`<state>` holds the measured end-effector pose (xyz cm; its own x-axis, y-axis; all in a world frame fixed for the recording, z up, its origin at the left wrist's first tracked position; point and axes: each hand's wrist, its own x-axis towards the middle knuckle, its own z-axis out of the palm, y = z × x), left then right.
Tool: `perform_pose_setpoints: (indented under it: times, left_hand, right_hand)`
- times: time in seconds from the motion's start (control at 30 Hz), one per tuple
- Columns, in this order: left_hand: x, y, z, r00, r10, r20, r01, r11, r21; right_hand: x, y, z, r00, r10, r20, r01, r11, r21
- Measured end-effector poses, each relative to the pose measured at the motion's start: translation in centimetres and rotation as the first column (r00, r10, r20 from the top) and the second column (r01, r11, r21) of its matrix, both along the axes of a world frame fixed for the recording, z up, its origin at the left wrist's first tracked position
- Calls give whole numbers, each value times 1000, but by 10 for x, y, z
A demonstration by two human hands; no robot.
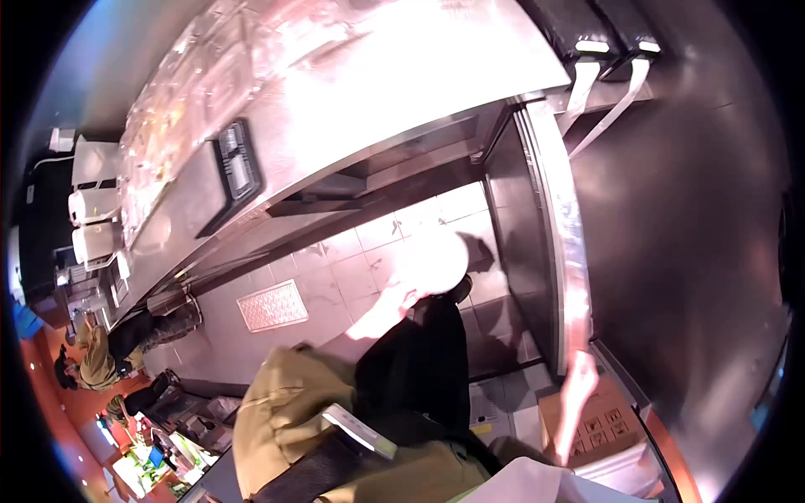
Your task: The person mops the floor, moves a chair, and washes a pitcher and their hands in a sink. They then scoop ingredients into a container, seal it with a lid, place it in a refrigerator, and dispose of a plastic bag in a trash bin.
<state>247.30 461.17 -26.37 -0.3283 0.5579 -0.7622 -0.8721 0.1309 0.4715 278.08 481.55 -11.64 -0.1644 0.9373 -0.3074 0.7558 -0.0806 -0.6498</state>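
Left hand (401, 302)'s pinching a round white thing (437, 258), super glary lol. Right hand (580, 373)'s by the steel edge (573, 277), can't tell its grip.

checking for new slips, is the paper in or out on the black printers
Out: white paper strips trail from the slots of both black printers.

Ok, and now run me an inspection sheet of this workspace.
Surface: steel counter, partly lost in glare; black device on it.
Things handled: white round item, details washed out.
Clutter: clear plastic-looking items along the counter; cardboard box at lower right.
Hands: left hand holds the white round item; right hand at a steel edge, contact unclear.
Cables: apparent thin white cord, far left.
Surroundings: tiled floor, metal floor plate; another person, far left.
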Motion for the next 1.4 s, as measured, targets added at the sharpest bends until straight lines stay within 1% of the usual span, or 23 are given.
perform_pose_setpoints:
  times: [0.03,0.07,0.13,0.17,0.27,0.33,0.4,0.43,0.47,0.57,0.6,0.67,0.7,0.73,0.77,0.87,1.03,1.13,1.2,1.23,1.27,1.33,1.4]
  left_hand:
    - [-5,-11,63,1000,-31,-7,30,992,-124]
    - [-9,-23,127,998,-61,-2,59,968,-244]
    - [-10,-23,238,995,45,-88,-64,972,-227]
    - [-14,-47,249,986,-5,-167,-27,983,-184]
    - [-24,-66,287,921,0,-390,-63,987,-151]
    - [-35,-56,300,862,79,-500,-138,987,-84]
    - [-50,-48,297,797,166,-581,-186,982,25]
    - [-61,-44,296,782,207,-588,-206,976,69]
    - [-69,-39,296,772,245,-587,-224,968,110]
    - [-99,-32,301,750,289,-596,-258,956,138]
    - [-111,-30,299,748,294,-594,-259,955,147]
    - [-135,-28,296,758,295,-582,-251,955,158]
    - [-146,-24,294,765,288,-576,-240,958,159]
    - [-157,-19,292,775,276,-568,-225,961,161]
    - [-171,-15,283,777,268,-570,-201,963,178]
    - [-209,-7,278,806,194,-559,-127,979,157]
    - [-241,1,280,860,83,-504,-15,990,138]
    - [-264,0,287,878,-172,-447,233,969,85]
    - [-294,-2,253,673,-287,-682,311,946,-91]
    - [-301,13,265,673,-116,-730,65,993,-98]
    - [-312,25,258,614,-51,-788,25,999,-45]
    - [-324,57,254,715,137,-686,78,959,273]
    - [-323,83,229,957,28,-289,100,902,420]
  right_hand:
    - [-10,-16,9,998,-52,37,60,953,-298]
    - [-18,-37,2,983,2,-183,-46,970,-239]
    - [-35,-63,-5,976,198,-90,-217,841,-496]
    - [-54,-74,-9,956,66,-285,-265,608,-748]
    - [-133,-120,-21,893,-67,-445,-394,359,-846]
    - [-180,-145,-39,715,3,-699,-667,301,-682]
    - [-231,-157,-45,683,-246,-688,-692,84,-717]
    - [-256,-156,-49,522,97,-847,-849,149,-506]
    - [-279,-154,-44,694,-116,-710,-711,40,-702]
    - [-323,-105,-8,722,172,-670,-691,222,-688]
    - [-328,-78,13,689,65,-722,-701,314,-640]
    - [-348,-32,70,549,305,-778,-641,752,-157]
    - [-365,-10,82,527,465,-712,-546,827,136]
    - [-382,4,108,573,529,-625,-539,818,198]
    - [-401,6,139,571,474,-671,-572,815,89]
    - [-467,20,143,357,906,-228,-624,413,664]
    - [-526,35,167,263,958,-115,-894,286,345]
    - [-561,57,174,64,997,-44,-985,70,160]
    - [-583,72,177,-60,979,-196,-997,-69,-36]
    - [-592,71,186,-121,973,-199,-983,-145,-109]
    - [-598,68,193,-181,961,-211,-958,-221,-184]
    - [-609,67,185,-419,895,-152,-886,-440,-149]
    - [-611,63,175,-452,860,-237,-851,-495,-173]
